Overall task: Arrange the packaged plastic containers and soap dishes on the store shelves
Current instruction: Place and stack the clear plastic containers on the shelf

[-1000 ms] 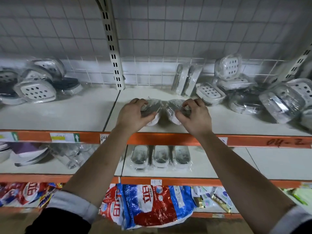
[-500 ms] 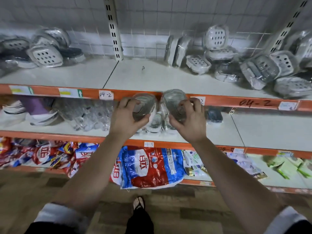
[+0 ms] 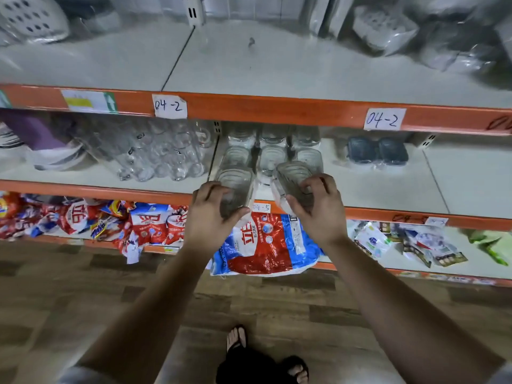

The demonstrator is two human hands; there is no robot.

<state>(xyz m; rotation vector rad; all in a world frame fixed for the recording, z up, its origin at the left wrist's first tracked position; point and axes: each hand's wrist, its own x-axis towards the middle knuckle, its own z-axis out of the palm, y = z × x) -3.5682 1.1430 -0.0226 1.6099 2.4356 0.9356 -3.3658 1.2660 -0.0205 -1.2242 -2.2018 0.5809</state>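
Clear plastic fills both hands at the front edge of the middle shelf [image 3: 374, 189]. The left hand [image 3: 210, 217] grips a wrapped container [image 3: 235, 178] by its near end, fingers curled over the top and the thumb hooked round the inner side. The right hand [image 3: 321, 212] grips a second container [image 3: 293, 173] in the same way, fingers bent over its right edge and the thumb pressed on the near left corner. This one sits slightly askew.

The 2 held pieces are side by side but apart, and a small paper tag [image 3: 261, 207] on the orange shelf rail shows in the gap between them. Whether either one rests on the shelf board cannot be told.

Just behind them, more clear containers [image 3: 270, 157] lie in 3 columns running toward the back of the middle shelf. The left hand's piece lines up with the left column, and the right hand's piece with the right column. To the right of the columns sit 2 dark blue boxes [image 3: 378, 151] in film. To the left is a cluster of wrapped glassware [image 3: 160, 153].

On the top shelf [image 3: 277, 70], a white perforated soap dish [image 3: 30, 18] lies at the far left, and blurred wrapped packs [image 3: 385, 29] are at the right. 2 handwritten labels [image 3: 169, 106] reading 04-2 are stuck to its orange rail.

Below the hands, a red and blue detergent bag [image 3: 266, 245] hangs over the bottom shelf's edge. A sandalled foot [image 3: 237, 336] stands on the wood-patterned floor [image 3: 83, 300].
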